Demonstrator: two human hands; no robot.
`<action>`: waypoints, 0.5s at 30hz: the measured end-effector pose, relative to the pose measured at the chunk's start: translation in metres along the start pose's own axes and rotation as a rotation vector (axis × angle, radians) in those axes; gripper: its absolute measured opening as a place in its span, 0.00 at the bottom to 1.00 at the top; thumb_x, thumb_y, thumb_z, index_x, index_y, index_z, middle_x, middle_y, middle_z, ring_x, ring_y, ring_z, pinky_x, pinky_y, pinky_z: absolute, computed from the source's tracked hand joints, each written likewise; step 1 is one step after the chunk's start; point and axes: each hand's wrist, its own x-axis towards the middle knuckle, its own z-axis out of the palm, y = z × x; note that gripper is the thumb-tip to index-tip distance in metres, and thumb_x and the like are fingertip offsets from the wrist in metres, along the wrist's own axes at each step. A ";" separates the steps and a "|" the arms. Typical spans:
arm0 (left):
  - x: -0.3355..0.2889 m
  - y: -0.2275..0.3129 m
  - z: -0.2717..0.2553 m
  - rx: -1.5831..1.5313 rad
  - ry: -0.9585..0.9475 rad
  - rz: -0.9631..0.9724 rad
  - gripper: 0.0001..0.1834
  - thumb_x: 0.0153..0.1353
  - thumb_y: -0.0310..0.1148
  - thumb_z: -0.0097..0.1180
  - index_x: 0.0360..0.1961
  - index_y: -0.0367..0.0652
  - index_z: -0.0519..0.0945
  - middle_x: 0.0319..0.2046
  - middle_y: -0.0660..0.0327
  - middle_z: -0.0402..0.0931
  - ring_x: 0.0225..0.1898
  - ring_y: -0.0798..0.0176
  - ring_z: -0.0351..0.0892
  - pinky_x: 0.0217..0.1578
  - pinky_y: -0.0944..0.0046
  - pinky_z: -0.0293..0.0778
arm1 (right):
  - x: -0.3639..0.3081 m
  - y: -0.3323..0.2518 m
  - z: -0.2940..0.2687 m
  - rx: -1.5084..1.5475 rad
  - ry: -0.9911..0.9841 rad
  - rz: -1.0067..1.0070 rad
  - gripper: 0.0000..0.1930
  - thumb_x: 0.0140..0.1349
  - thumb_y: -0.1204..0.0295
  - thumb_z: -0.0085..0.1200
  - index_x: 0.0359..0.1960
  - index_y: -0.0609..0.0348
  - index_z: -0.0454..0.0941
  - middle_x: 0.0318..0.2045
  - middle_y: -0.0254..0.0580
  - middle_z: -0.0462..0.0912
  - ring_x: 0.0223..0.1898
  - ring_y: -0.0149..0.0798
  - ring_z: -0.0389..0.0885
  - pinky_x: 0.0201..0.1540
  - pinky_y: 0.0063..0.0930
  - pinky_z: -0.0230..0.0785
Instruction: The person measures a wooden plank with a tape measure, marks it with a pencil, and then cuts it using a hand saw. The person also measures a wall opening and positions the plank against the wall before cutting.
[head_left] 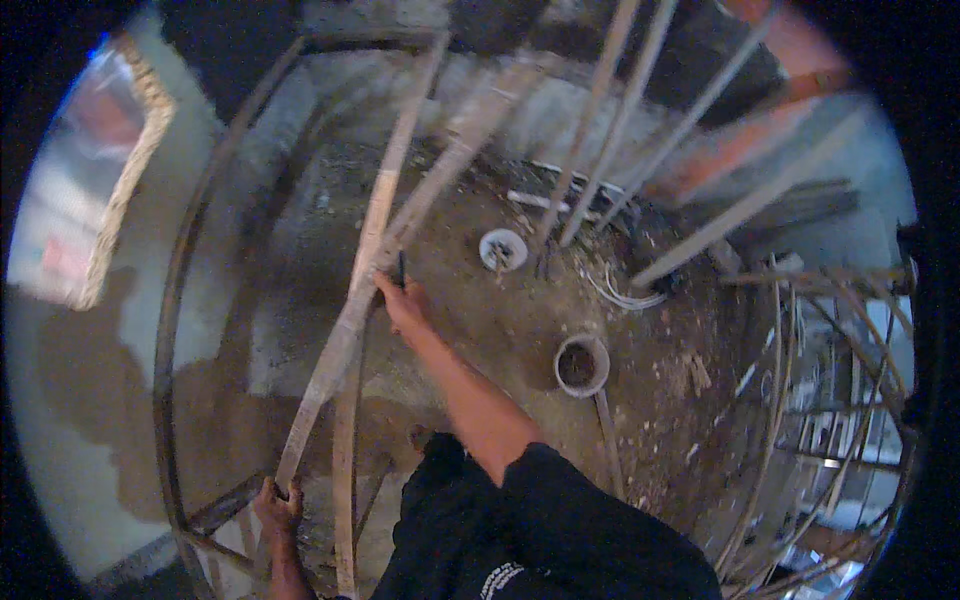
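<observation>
My left hand (278,505) is closed around the lower end of a long, flat wooden board (323,390) that slants up and away from me. Farther up, my right hand (403,303) is closed at the board's edge. A short dark piece shows by its fingers; its kind is too small to make out. Near that hand the board crosses a second wooden length (345,480); which upper end belongs to which piece I cannot tell. A dark wooden frame (170,330) stands to the left of both hands, against a partly wet, grey-plastered wall (75,400).
Two buckets, one white (503,250) and one grey (582,365), stand on the dirt floor (480,340). Several poles (640,80) lean at the far right, near a coiled white cable (625,290). Pole scaffolding (850,410) lines the right side. A window opening (85,170) is at left.
</observation>
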 end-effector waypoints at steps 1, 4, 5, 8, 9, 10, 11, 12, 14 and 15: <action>-0.001 -0.002 0.000 0.003 0.048 0.046 0.19 0.54 0.44 0.65 0.33 0.35 0.80 0.23 0.46 0.78 0.26 0.41 0.80 0.28 0.47 0.75 | 0.004 0.005 -0.001 0.034 -0.060 0.074 0.41 0.55 0.38 0.60 0.58 0.64 0.77 0.52 0.59 0.82 0.46 0.53 0.85 0.45 0.44 0.79; -0.013 -0.018 0.010 0.064 -0.001 -0.031 0.25 0.58 0.49 0.62 0.38 0.32 0.81 0.26 0.42 0.80 0.29 0.39 0.82 0.30 0.45 0.75 | -0.010 0.031 -0.011 0.150 0.026 -0.130 0.31 0.59 0.39 0.58 0.44 0.58 0.80 0.25 0.40 0.78 0.21 0.41 0.77 0.24 0.36 0.71; -0.014 -0.028 0.018 0.097 -0.002 -0.022 0.26 0.59 0.49 0.61 0.40 0.31 0.81 0.27 0.42 0.80 0.30 0.39 0.82 0.32 0.45 0.76 | -0.017 0.047 -0.021 0.128 -0.076 -0.100 0.31 0.60 0.39 0.57 0.43 0.59 0.80 0.26 0.42 0.79 0.24 0.43 0.78 0.25 0.37 0.71; -0.013 -0.049 0.029 0.169 0.068 0.084 0.29 0.62 0.49 0.58 0.47 0.28 0.80 0.30 0.40 0.81 0.33 0.38 0.83 0.35 0.44 0.77 | -0.053 0.105 -0.054 -0.154 -0.083 -0.118 0.33 0.64 0.38 0.49 0.43 0.61 0.80 0.27 0.48 0.81 0.32 0.45 0.81 0.31 0.41 0.70; -0.014 -0.052 0.029 0.194 0.013 0.080 0.29 0.63 0.48 0.57 0.48 0.27 0.80 0.30 0.40 0.81 0.34 0.38 0.83 0.36 0.44 0.77 | -0.072 0.132 -0.069 -0.130 -0.058 -0.100 0.34 0.65 0.38 0.48 0.43 0.62 0.80 0.27 0.49 0.81 0.32 0.45 0.81 0.32 0.42 0.70; -0.014 -0.052 0.028 0.223 -0.040 0.073 0.29 0.64 0.47 0.56 0.49 0.26 0.79 0.31 0.39 0.81 0.35 0.38 0.83 0.37 0.43 0.77 | -0.086 0.162 -0.086 -0.139 -0.062 -0.054 0.31 0.66 0.41 0.48 0.44 0.62 0.80 0.28 0.49 0.81 0.31 0.45 0.82 0.31 0.42 0.71; -0.014 -0.048 0.026 0.181 -0.053 0.074 0.28 0.65 0.46 0.56 0.49 0.26 0.79 0.31 0.39 0.81 0.35 0.38 0.82 0.38 0.43 0.76 | -0.102 0.195 -0.109 -0.148 -0.084 0.040 0.28 0.66 0.45 0.48 0.45 0.62 0.79 0.28 0.49 0.82 0.30 0.45 0.82 0.30 0.42 0.72; -0.014 -0.044 0.023 0.135 -0.063 0.070 0.27 0.65 0.46 0.55 0.49 0.26 0.79 0.31 0.39 0.81 0.36 0.38 0.82 0.39 0.43 0.76 | -0.116 0.233 -0.135 -0.202 -0.111 0.165 0.26 0.66 0.48 0.48 0.45 0.62 0.79 0.29 0.49 0.82 0.29 0.45 0.82 0.28 0.42 0.72; -0.018 -0.026 0.022 0.144 -0.023 0.052 0.24 0.66 0.44 0.55 0.45 0.27 0.78 0.30 0.40 0.80 0.35 0.39 0.81 0.39 0.43 0.75 | -0.140 0.309 -0.197 -0.310 -0.131 0.454 0.21 0.67 0.55 0.49 0.47 0.62 0.77 0.31 0.49 0.83 0.26 0.45 0.82 0.26 0.41 0.74; -0.019 -0.017 0.019 0.184 0.005 0.072 0.22 0.65 0.43 0.55 0.42 0.29 0.78 0.29 0.40 0.79 0.34 0.39 0.81 0.38 0.44 0.75 | -0.151 0.345 -0.231 -0.254 -0.137 0.537 0.19 0.67 0.59 0.49 0.48 0.62 0.77 0.31 0.49 0.83 0.25 0.45 0.83 0.25 0.41 0.74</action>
